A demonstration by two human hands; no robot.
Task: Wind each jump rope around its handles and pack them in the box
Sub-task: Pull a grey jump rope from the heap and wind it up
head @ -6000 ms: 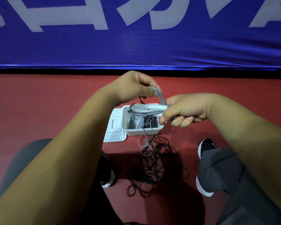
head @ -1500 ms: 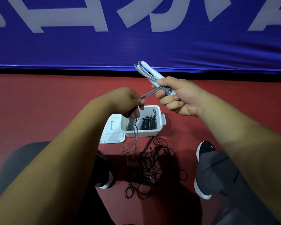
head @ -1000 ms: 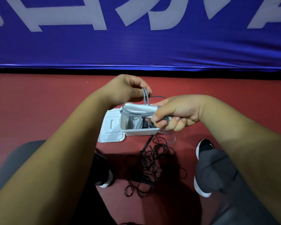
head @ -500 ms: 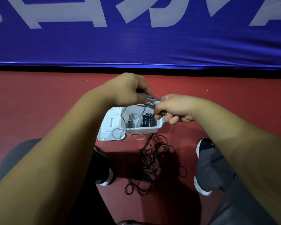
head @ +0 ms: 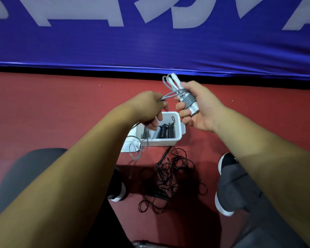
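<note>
- The right hand [head: 200, 108] is curled around a pair of white handles [head: 174, 81], held upright and tilted, with the grey jump rope [head: 188, 100] coiled around them.
- The left hand [head: 147, 110] pinches the grey rope's free stretch, taut between both hands; its loose tail dangles below.
- Beneath the hands, a white box [head: 179, 129] holds wound ropes [head: 166, 130], its lid [head: 126, 146] touching its left side.
- A black jump rope [head: 168, 179] lies tangled on the red floor [head: 61, 108], just in front of the box.
</note>
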